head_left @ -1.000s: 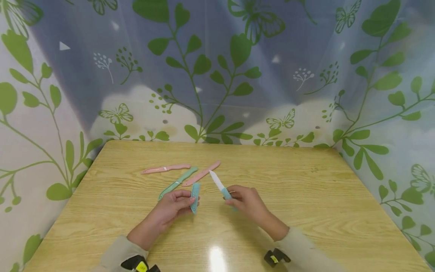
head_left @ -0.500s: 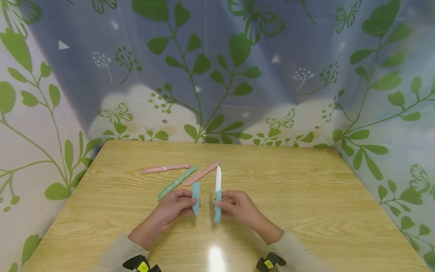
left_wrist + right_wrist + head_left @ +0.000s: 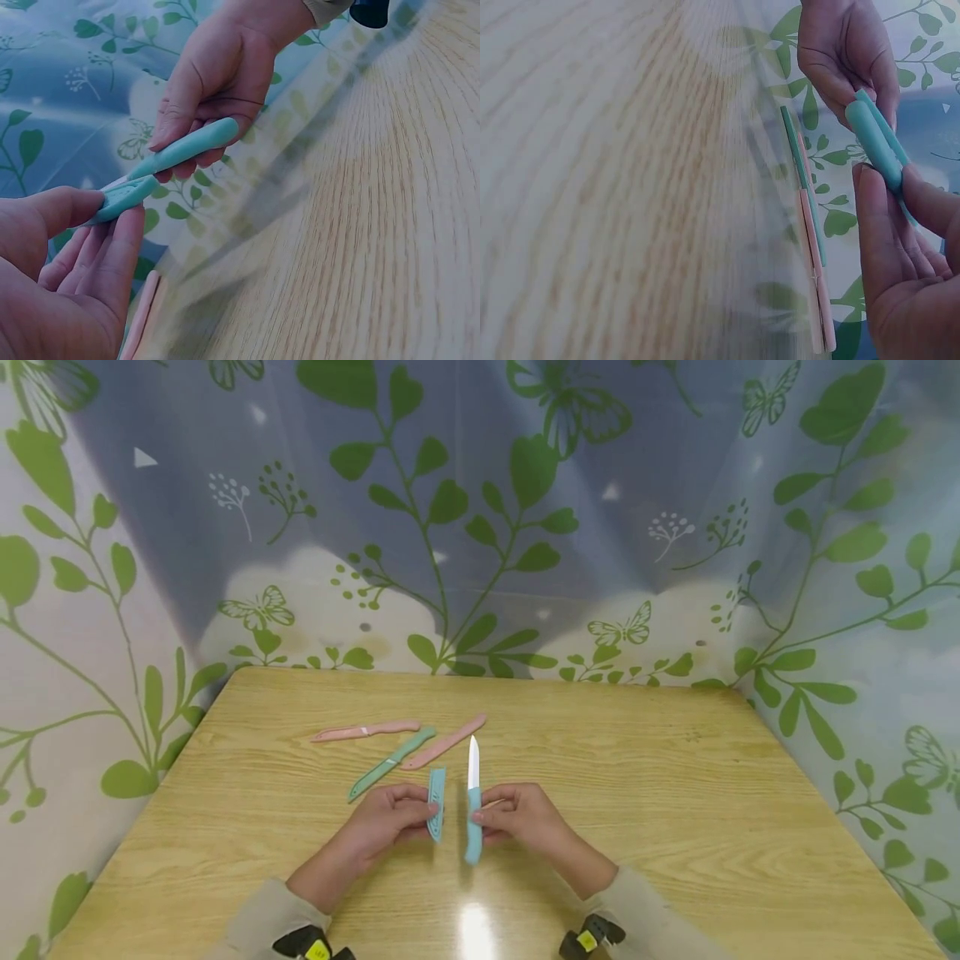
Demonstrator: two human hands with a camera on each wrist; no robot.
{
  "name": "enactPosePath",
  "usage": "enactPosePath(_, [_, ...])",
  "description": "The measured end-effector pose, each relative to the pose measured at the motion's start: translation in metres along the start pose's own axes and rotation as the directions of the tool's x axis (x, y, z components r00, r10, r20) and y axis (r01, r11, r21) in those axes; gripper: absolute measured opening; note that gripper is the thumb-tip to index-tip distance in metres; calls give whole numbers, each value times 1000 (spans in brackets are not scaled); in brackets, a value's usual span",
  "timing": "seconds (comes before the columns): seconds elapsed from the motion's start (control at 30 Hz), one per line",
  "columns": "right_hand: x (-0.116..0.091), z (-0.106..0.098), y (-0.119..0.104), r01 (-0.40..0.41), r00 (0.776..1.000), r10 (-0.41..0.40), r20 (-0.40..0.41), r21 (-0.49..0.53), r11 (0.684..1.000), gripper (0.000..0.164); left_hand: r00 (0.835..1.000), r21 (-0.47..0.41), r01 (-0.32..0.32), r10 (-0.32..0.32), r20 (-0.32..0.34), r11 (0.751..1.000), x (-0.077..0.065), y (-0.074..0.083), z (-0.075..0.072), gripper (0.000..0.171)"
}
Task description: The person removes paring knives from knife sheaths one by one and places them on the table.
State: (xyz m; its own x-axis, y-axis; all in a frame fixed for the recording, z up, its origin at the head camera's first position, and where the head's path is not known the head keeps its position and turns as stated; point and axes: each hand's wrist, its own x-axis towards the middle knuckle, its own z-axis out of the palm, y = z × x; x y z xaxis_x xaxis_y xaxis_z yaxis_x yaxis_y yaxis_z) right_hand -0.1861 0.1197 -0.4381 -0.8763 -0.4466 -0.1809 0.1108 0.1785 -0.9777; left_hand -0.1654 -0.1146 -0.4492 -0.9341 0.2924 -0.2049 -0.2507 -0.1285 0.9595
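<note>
My left hand (image 3: 386, 822) pinches a light-blue knife sheath (image 3: 437, 802) between thumb and fingers, its narrow end toward me. Opposite it, my right hand (image 3: 525, 818) grips the light-blue handle of a small knife (image 3: 474, 827), its bare white blade pointing away from me. Knife and sheath stand side by side above the table, a narrow gap between them in the head view. In the left wrist view the sheath (image 3: 124, 199) overlaps the blade, and the knife handle (image 3: 191, 146) slants up to the right. The right wrist view shows the handle (image 3: 871, 142) partly covering the sheath.
Beyond my left hand lie a sheathed pink knife (image 3: 367, 732), a sheathed green knife (image 3: 392, 763) and another pink knife (image 3: 446, 743) on the wooden table (image 3: 675, 793). A leaf-patterned curtain (image 3: 480, 527) hangs along the table's back and sides.
My right hand has moved left toward the sheath, and the knife has turned from slanting left to nearly upright in the head view. The left hand has kept its grip on the sheath, barely moving.
</note>
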Motion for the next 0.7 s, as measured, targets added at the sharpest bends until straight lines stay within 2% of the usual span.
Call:
enactPosePath(0.37, [2,1,3,-28,999,28,-23,16,999,27,999,12,30,-29,-23,999,2,-2,4,24])
enactPosePath(0.53, [1,0,2,-19,998,19,-62,3,1000,28,997,38,40,-38,-65,998,7,-1,10,25])
enactPosePath(0.7, [3,-4,0,18,991,-19,-135,-10,1000,34,993,49,19,-13,-114,999,16,5,20,23])
